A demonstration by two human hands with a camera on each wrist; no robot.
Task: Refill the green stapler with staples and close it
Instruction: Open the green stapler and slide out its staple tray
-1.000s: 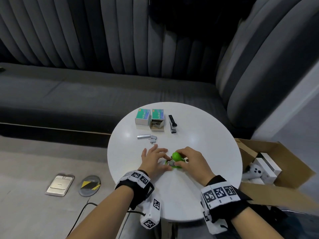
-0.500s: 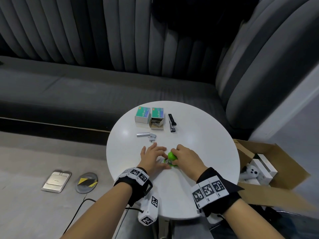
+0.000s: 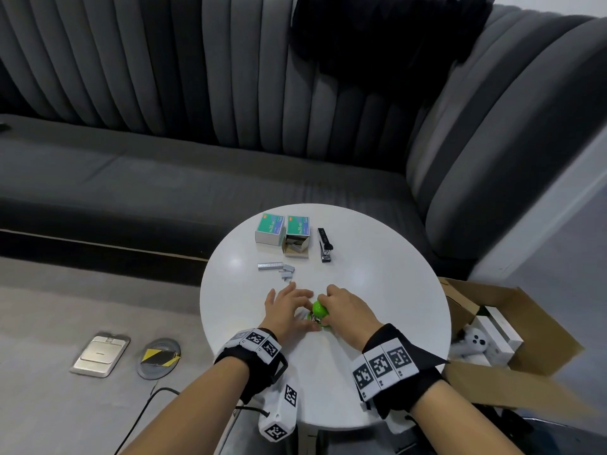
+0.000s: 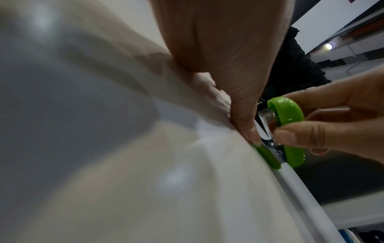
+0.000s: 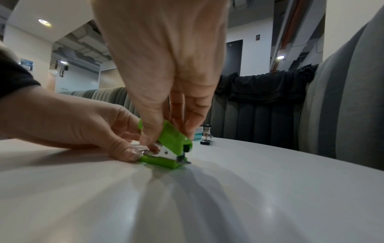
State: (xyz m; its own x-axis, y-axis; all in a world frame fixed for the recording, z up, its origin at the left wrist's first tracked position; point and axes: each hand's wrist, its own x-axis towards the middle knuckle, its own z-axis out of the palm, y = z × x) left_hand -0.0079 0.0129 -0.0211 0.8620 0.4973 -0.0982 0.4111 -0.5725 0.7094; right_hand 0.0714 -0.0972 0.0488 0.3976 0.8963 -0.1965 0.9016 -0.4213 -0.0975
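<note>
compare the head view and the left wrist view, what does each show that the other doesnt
Only the head view shows the two staple boxes, the loose staples, the black stapler and the cardboard box by the table.

Only the left wrist view shows the green stapler's metal hinge, under its raised top.

Both show the left hand resting on the white table and the right hand holding the stapler's top.
</note>
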